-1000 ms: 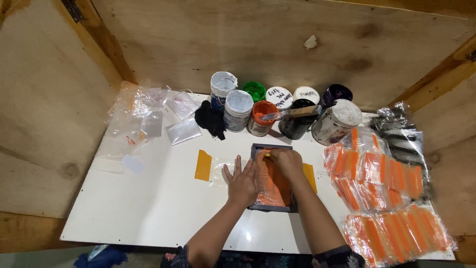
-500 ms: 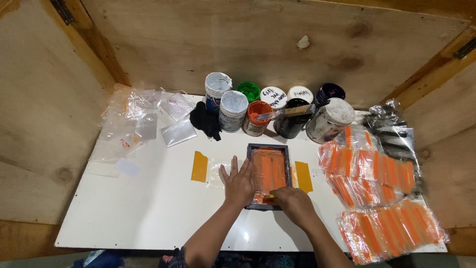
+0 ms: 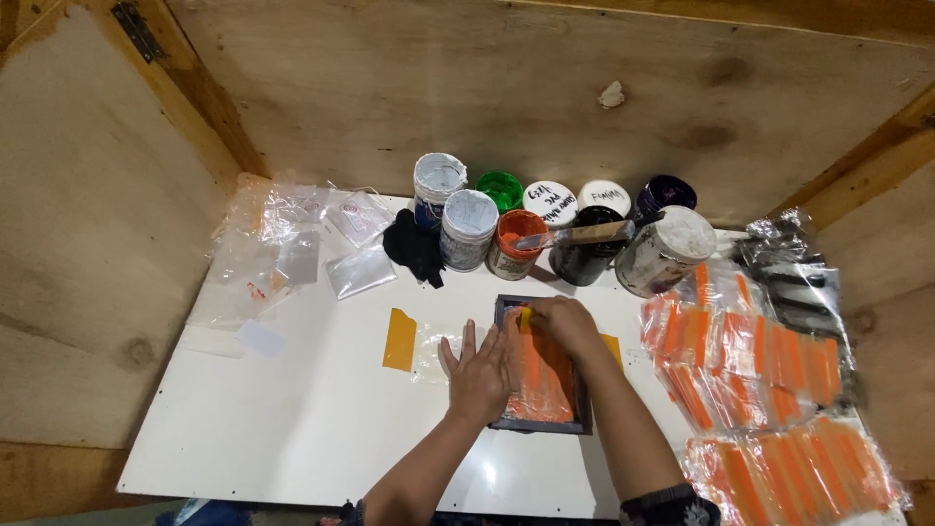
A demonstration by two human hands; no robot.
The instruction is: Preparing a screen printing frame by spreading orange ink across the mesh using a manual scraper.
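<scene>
The right hand (image 3: 563, 323) grips a small yellow squeegee (image 3: 525, 317) at the far end of the dark frame (image 3: 584, 404). The left hand (image 3: 479, 367), open and flat, presses the frame's left edge on the white bench (image 3: 292, 419), paint jars (image 3: 468, 229) beyond.

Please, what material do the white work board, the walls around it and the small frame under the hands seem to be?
White board: smooth, slightly glossy sheet, perhaps plastic or coated panel; it shows a soft reflection. Walls: bare plywood, with visible grain and knots. Frame: dark, rigid rim, material unclear, around an orange-stained screen.
</scene>
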